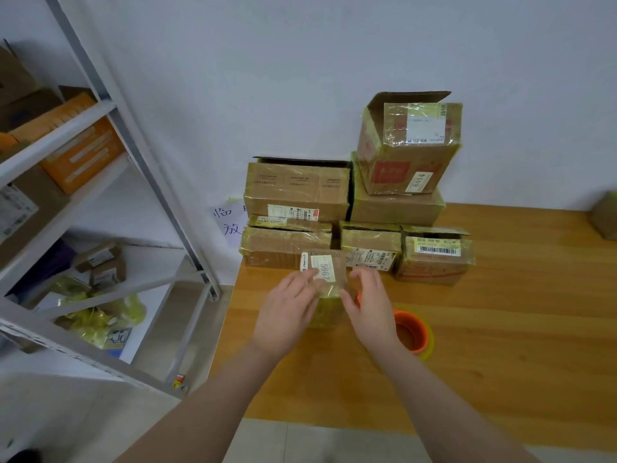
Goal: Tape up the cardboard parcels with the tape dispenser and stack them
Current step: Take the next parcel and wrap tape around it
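Note:
A small taped cardboard parcel (329,279) with a white "5967" label is between my hands above the wooden table (500,329). My left hand (287,312) grips its left side, fingers over the top. My right hand (370,305) holds its right side with curled fingers. The orange tape dispenser (412,332) with yellowish tape lies on the table just right of my right wrist. Behind the parcel, several taped boxes stand stacked against the wall, the topmost (409,145) marked "6414" with one flap up.
A grey metal shelf rack (110,168) with boxes and yellow bags stands left of the table. A handwritten paper note (228,222) hangs on the wall by the stack. Another box (606,215) sits at the table's far right edge.

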